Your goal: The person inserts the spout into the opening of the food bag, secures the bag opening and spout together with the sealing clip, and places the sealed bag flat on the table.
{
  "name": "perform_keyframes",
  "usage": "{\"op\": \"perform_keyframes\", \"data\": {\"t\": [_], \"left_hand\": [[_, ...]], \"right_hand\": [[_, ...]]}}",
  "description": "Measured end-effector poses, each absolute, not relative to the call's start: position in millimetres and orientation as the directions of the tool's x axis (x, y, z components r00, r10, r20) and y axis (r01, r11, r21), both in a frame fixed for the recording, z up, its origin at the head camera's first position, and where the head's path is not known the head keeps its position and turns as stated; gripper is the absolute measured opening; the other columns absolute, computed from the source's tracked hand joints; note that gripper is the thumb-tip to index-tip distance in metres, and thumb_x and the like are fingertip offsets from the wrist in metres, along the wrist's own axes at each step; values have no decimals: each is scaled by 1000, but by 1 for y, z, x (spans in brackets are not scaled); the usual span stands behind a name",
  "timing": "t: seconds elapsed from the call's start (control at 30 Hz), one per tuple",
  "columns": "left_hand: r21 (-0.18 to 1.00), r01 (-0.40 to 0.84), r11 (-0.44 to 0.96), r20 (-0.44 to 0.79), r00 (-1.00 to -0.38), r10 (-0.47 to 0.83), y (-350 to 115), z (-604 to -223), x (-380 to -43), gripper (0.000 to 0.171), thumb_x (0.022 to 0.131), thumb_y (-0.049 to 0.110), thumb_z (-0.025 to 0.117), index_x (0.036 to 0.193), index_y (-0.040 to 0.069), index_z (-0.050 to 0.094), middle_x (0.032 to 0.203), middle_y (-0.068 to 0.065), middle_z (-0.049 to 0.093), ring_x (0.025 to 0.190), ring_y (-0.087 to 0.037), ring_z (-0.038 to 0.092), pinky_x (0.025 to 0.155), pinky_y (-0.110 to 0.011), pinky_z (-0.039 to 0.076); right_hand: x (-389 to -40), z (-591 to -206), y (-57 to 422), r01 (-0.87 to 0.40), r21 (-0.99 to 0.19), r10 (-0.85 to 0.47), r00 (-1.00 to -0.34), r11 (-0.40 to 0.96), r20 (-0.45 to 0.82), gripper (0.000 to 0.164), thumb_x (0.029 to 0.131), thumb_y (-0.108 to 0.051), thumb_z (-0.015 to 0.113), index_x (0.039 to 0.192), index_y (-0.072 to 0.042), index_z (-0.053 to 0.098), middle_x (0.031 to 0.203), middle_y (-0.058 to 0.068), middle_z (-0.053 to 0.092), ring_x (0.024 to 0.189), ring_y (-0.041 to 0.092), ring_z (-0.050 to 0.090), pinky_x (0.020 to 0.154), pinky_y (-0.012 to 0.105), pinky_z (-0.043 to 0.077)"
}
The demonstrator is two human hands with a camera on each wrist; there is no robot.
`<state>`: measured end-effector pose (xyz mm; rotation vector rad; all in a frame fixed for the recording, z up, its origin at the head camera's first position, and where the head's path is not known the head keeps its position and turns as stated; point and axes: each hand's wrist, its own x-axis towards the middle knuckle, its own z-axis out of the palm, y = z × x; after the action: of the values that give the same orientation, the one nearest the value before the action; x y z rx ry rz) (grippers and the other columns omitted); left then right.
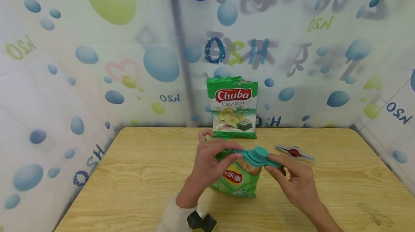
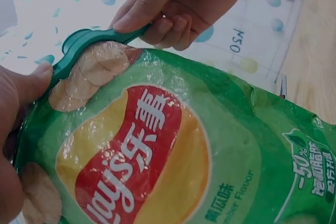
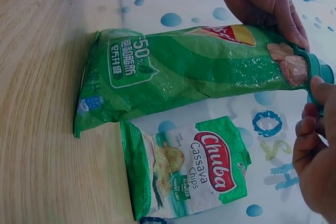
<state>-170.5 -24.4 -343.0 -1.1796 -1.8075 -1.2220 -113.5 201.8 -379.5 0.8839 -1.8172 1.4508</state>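
Note:
A green Lay's chip bag [image 1: 241, 186] stands upright on the table, and a teal bag clip [image 1: 260, 155] with a round cap lies across its top edge. My left hand [image 1: 209, 161] pinches one end of the clip between thumb and fingers, at the bag's top corner. The clip's other end is pinched by my right hand [image 1: 296, 181], its thumb underneath in the head view. In the left wrist view the clip [image 2: 84, 45] runs along the bag's top edge, with the Lay's logo [image 2: 131, 156] facing the camera.
Behind, a green and white Chuba cassava chips bag [image 1: 232, 107] stands upright near the table's back edge. A grey clip with a red centre [image 1: 295, 152] lies on the wooden table [image 1: 139, 181] at the right. A patterned curtain [image 1: 155, 109] hangs behind the table.

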Motion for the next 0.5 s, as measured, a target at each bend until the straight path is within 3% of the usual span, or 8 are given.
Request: {"op": "perform_keyframes", "data": {"t": [0.13, 0.5], "left_hand": [[329, 926, 185, 878, -372, 302, -23, -343, -169, 21, 80, 8, 77, 101, 12, 74, 86, 4, 72, 76, -2, 63, 82, -52, 24], [285, 920, 268, 887, -359, 290, -20, -344, -169, 20, 92, 26, 63, 104, 13, 73, 83, 5, 71, 74, -3, 62, 79, -47, 23]], "right_hand": [[-113, -380, 200, -813, -539, -97, -568, 220, 817, 24, 83, 11, 67, 107, 11, 66, 70, 2, 54, 59, 6, 39, 49, 20, 34], [-114, -386, 201, -787, -519, -77, -571, 333, 817, 24, 83, 7, 69, 107, 7, 68, 74, 0, 60, 59, 4, 41, 50, 19, 34]]}}
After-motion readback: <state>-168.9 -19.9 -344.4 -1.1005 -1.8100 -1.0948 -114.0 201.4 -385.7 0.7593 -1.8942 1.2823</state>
